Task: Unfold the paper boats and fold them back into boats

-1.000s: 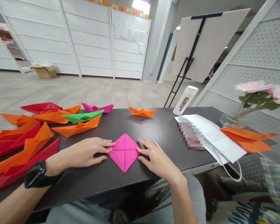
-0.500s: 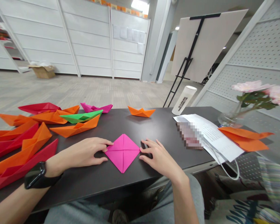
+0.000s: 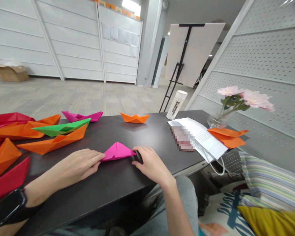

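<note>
A folded pink paper (image 3: 118, 151) lies near the front of the dark table (image 3: 149, 137), its near half lifted and folded over into a low triangle. My left hand (image 3: 80, 162) pinches its left corner with closed fingers. My right hand (image 3: 148, 164) grips its right corner, fingers curled. A black smartwatch (image 3: 8, 206) sits on my left wrist.
Several orange, red, green and pink paper boats (image 3: 54, 129) crowd the table's left side; a small orange boat (image 3: 134, 118) stands at the back. White printed sheets (image 3: 199, 134), an orange folded paper (image 3: 227, 137), a flower vase (image 3: 217, 119) and a white tube (image 3: 177, 105) sit on the right. Striped and yellow cushions (image 3: 272, 196) lie lower right.
The flat pink diamond has been folded over into a triangle shape, both hands now gripping its side corners. The view has shifted right and down.
</note>
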The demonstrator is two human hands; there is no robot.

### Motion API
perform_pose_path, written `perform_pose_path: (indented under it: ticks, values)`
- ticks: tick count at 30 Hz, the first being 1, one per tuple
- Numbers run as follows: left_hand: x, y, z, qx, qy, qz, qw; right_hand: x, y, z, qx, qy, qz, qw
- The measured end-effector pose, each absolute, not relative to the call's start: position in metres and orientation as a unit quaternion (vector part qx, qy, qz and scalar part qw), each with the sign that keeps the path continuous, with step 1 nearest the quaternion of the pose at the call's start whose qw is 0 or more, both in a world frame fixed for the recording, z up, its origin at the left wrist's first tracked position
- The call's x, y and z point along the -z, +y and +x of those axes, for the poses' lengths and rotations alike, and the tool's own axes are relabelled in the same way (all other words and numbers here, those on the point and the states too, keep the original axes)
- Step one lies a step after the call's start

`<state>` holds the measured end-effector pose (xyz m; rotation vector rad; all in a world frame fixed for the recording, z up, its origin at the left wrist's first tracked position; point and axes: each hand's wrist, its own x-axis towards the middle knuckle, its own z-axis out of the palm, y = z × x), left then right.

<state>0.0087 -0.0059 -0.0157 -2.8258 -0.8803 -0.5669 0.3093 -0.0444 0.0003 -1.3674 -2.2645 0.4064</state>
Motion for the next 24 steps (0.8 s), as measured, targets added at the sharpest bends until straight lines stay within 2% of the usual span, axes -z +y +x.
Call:
perform_pose_path:
  ticks: [4, 8, 13, 15, 19, 24]
  values:
    - [0.019, -0.005, 0.01, 0.157, -0.281, -0.944, 0.067, -0.001, -0.041, 0.301, -0.107, -0.829, -0.491, 0.245]
    - [0.024, -0.003, 0.007, 0.178, -0.316, -0.932, 0.028, 0.002, -0.036, 0.29, -0.077, -0.797, -0.511, 0.313]
    - [0.029, -0.004, 0.011, 0.293, -0.45, -0.839, -0.093, 0.002, -0.041, 0.265, -0.044, -0.719, -0.534, 0.443]
    - [0.025, -0.005, 0.017, 0.347, -0.507, -0.766, -0.191, 0.0, -0.05, 0.251, -0.072, -0.719, -0.513, 0.463]
    - [0.013, -0.007, 0.033, 0.415, -0.5, -0.623, -0.435, -0.002, -0.07, 0.222, -0.135, -0.777, -0.471, 0.395]
    - [0.009, -0.01, 0.041, 0.431, -0.462, -0.534, -0.562, 0.005, -0.074, 0.204, -0.123, -0.804, -0.495, 0.304]
